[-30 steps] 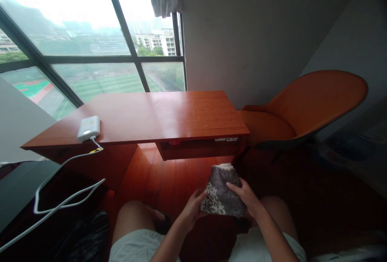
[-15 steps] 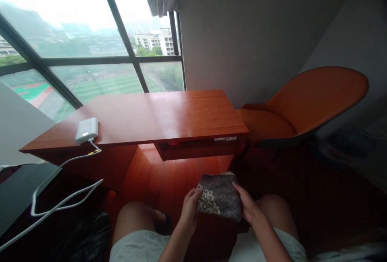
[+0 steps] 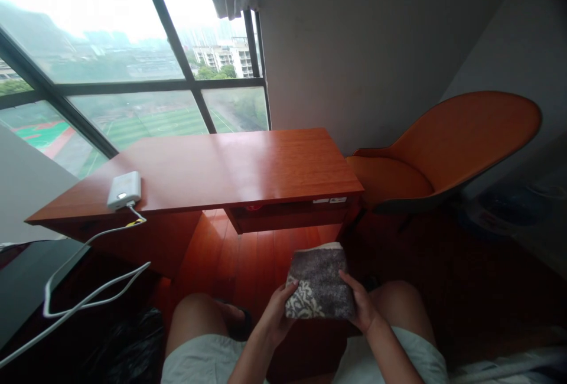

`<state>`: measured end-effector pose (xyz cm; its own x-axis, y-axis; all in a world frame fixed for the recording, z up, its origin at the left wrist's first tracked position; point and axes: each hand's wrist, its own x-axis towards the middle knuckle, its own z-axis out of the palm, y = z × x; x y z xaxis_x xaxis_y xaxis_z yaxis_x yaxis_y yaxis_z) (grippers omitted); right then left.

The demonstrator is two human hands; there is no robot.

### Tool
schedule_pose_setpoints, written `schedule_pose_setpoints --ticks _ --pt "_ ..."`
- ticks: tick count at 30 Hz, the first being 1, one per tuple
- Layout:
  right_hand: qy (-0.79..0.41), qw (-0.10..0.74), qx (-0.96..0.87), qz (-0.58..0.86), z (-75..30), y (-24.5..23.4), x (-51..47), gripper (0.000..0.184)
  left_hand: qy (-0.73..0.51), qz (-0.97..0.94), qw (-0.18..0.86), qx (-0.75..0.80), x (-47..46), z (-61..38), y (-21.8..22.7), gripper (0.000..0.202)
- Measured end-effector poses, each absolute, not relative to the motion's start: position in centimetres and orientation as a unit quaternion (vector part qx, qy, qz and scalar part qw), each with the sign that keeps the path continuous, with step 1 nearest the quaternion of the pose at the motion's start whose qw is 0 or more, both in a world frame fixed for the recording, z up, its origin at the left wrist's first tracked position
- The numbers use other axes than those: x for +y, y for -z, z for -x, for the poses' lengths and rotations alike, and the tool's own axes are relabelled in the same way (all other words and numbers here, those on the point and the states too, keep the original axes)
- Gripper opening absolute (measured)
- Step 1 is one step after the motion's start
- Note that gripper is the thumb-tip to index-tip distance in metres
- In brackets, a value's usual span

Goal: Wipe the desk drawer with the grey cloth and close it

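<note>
Between my hands, above my lap, is a folded grey cloth (image 3: 321,280) that looks like a towel, with a cream scroll pattern at its lower left. My left hand (image 3: 280,310) is closed on its left edge, thumb on top. On the right edge, my right hand (image 3: 359,304) grips it the same way, thumb lying over the upper face. The fingers beneath the cloth are hidden. The cloth is held up, tilted toward me, in front of the desk and off its top.
A reddish wooden desk (image 3: 230,165) stands ahead under the window. On its left lies a white power bank (image 3: 124,189) with a white cable (image 3: 95,298) looping down at my left. An orange chair (image 3: 460,147) is at the right. A black plastic bag (image 3: 128,342) sits lower left.
The folded cloth has tipped up a little, so more of its face shows. Both hands keep hold of it. The view has shifted slightly.
</note>
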<state>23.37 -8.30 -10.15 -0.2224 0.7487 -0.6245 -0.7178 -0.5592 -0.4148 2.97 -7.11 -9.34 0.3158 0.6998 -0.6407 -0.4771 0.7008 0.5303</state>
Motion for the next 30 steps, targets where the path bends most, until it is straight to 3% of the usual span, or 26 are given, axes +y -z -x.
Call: schedule_pose_setpoints --ticks 4,8,14,18,22,30 --pt "-0.732 0.428 -0.094 0.521 -23.1 10.6 -8.7 0.037 -0.356 -0.113 0.781 0.5 -7.0 -2.6 10.4 0.021" --pt "-0.694 0.48 -0.219 0.489 -23.1 10.8 -8.5 0.051 -0.441 -0.126 0.757 0.465 -7.2 -2.8 11.5 0.037" --pt "-0.512 0.42 -0.346 0.664 -22.8 14.3 -7.4 0.042 -0.399 -0.159 0.737 0.522 -7.7 -3.7 11.8 0.045" --pt "-0.537 0.45 -0.359 0.617 -22.8 14.7 -7.4 0.052 -0.428 -0.223 0.683 0.548 -7.7 -4.2 12.5 0.059" --pt "-0.574 0.474 -0.363 0.561 -23.5 12.7 -7.8 0.072 -0.489 -0.298 0.583 0.575 -7.0 -4.1 12.1 0.055" --pt "-0.622 0.556 -0.245 0.494 -22.6 5.3 -7.8 0.054 -0.54 -0.435 0.457 0.558 -5.1 -3.5 5.5 0.035"
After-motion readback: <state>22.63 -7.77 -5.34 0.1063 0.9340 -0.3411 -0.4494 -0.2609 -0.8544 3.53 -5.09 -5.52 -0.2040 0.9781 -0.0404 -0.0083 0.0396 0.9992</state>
